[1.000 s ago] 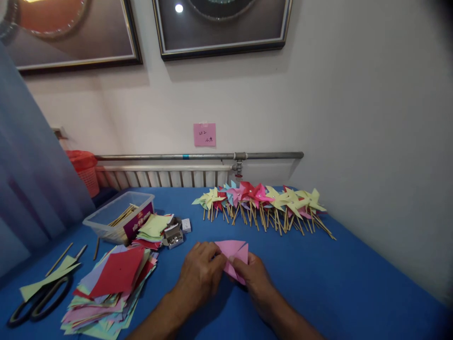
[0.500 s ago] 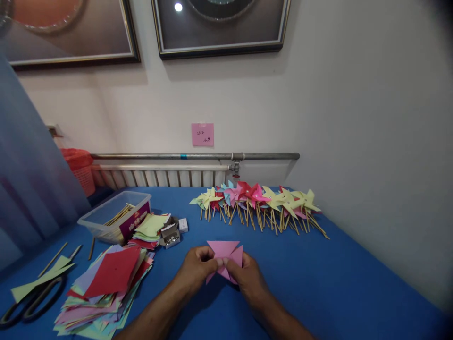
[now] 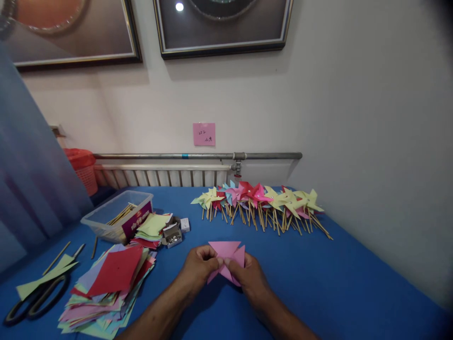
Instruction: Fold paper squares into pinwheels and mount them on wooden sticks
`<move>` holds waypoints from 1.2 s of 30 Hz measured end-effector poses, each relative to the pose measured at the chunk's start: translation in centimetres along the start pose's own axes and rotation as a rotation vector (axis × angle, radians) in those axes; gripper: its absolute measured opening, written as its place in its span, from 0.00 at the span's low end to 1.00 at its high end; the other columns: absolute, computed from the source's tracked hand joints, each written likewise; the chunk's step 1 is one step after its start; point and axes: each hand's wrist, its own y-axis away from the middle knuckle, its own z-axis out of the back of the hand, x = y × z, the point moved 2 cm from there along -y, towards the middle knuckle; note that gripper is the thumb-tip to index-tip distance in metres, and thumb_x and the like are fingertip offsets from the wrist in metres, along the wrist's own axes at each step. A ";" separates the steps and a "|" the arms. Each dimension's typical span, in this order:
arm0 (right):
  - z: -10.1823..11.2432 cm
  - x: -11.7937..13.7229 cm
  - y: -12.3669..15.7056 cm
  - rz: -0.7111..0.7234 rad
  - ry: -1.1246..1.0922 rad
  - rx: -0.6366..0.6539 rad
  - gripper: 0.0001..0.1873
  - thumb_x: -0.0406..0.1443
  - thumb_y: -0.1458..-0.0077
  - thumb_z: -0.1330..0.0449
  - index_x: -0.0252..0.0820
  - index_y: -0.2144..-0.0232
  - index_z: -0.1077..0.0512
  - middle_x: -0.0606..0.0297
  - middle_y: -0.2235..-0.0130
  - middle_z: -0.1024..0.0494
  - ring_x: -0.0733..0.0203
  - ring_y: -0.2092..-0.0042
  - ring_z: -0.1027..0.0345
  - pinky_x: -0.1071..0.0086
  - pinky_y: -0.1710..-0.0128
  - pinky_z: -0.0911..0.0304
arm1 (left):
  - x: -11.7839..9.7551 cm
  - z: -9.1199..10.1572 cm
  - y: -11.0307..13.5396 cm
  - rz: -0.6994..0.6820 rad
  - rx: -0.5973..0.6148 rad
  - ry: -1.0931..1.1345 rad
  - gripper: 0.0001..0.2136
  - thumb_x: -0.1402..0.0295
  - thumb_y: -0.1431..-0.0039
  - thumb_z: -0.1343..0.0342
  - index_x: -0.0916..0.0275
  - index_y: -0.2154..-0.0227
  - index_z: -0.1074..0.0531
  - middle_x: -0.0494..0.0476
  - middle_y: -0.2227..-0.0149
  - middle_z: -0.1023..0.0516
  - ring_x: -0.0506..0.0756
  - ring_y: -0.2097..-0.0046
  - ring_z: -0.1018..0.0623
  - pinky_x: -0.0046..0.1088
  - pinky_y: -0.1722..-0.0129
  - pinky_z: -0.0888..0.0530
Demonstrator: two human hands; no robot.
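A pink paper square (image 3: 226,248) with slits cut in from its corners is held up just above the blue table. My left hand (image 3: 200,268) pinches its left side, thumb toward the centre. From the right, my right hand (image 3: 249,276) grips it the same way, and the two thumb tips nearly meet at the middle. The fingers behind the paper are hidden. Left of my hands lies a stack of coloured paper squares (image 3: 116,271), a red one on top. Small open boxes of shiny metal fasteners (image 3: 173,239) stand beyond my left hand.
Finished paper pinwheels (image 3: 251,193) on wooden sticks lie in a row at the back. A clear plastic box (image 3: 102,231) holds sticks, with more paper (image 3: 154,225) beside it. Black-handled scissors (image 3: 47,295) lie at far left under pale green paper scraps (image 3: 53,276). A wall bounds the right.
The whole view has shifted slightly, so everything sits a little further right. Both hands keep the same pinch on the pink paper.
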 end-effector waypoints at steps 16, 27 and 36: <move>0.1 -0.3 0.0 0.021 0.061 0.038 0.25 0.53 0.52 0.33 0.37 0.66 0.21 0.62 0.70 0.20 0.57 0.69 0.31 0.67 0.68 0.36 | 0.2 0.0 0.1 0.034 0.057 0.196 0.19 0.59 0.63 0.26 0.65 0.78 0.28 0.51 0.79 0.25 0.48 0.76 0.31 0.25 0.72 0.36; -0.1 0.3 0.3 0.015 0.040 0.088 0.23 0.52 0.50 0.33 0.37 0.64 0.21 0.61 0.69 0.19 0.55 0.67 0.29 0.64 0.65 0.33 | 0.6 0.1 -0.2 0.002 0.016 0.207 0.17 0.61 0.66 0.25 0.65 0.79 0.26 0.51 0.79 0.24 0.48 0.76 0.31 0.25 0.72 0.36; -0.2 0.6 0.5 -0.011 0.021 0.073 0.21 0.50 0.52 0.32 0.37 0.66 0.21 0.62 0.70 0.20 0.56 0.68 0.30 0.66 0.66 0.36 | -0.1 0.1 0.0 0.054 -0.032 0.131 0.15 0.63 0.67 0.28 0.64 0.82 0.29 0.49 0.82 0.28 0.47 0.78 0.34 0.25 0.74 0.40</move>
